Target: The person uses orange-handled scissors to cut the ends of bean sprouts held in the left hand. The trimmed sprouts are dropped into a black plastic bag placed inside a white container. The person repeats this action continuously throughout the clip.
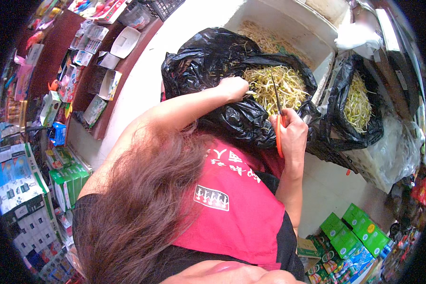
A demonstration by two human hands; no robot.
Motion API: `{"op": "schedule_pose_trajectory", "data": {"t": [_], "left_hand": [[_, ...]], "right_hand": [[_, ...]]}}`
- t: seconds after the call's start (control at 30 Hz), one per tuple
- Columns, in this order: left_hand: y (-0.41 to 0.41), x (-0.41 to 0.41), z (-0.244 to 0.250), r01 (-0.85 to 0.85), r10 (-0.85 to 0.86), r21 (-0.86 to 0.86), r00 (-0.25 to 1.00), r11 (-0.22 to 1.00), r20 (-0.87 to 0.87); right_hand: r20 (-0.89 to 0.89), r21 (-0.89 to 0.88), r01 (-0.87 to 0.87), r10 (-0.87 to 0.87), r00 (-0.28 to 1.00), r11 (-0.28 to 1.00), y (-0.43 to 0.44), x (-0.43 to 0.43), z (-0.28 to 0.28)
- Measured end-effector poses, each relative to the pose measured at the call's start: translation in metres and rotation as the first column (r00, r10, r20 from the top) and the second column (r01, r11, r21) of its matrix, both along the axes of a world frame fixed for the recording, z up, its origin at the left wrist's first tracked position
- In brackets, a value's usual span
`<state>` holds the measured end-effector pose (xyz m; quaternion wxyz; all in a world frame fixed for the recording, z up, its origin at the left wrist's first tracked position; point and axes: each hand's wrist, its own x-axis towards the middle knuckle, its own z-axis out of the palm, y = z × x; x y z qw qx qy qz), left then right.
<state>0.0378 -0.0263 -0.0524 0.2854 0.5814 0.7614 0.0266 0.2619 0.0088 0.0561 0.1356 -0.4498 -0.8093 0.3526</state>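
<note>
A heap of bean sprouts [282, 85] lies in a large black plastic bag [213, 60] with its mouth spread wide. At the heap's left edge, my left hand [234, 88] is closed around a few sprouts, whose pale ends stick out beside the fingers. My right hand [294, 129] holds scissors with orange handles [279, 136] at the heap's lower edge. Their dark blades [276, 93] point away from me over the sprouts and look nearly closed. More sprouts [356, 103] fill a second black bag [371, 136] on the right.
Beyond the bags stands a pale box [287, 26] with loose thin sprout pieces [257, 35] inside. Clear plastic bags [397, 149] hang at the right. Green cartons [358, 225] are stacked at lower right. Shelves [106, 117] with small boxes line the left side.
</note>
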Motion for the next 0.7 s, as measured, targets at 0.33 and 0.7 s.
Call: {"op": "schedule_pose_trajectory", "data": {"t": [0.33,0.7], "left_hand": [[-0.017,-0.028,0.015,-0.373,0.216,0.257,0.849,0.892,0.483],[-0.049,-0.025,0.047,-0.402,0.194,0.334,0.837,0.853,0.512]], "right_hand": [[0.137,0.004,-0.077,0.076,0.988,0.997,-0.004,0.006,0.003],[0.106,0.067,-0.235,0.227,0.968,0.970,-0.015,-0.018,-0.005]]}}
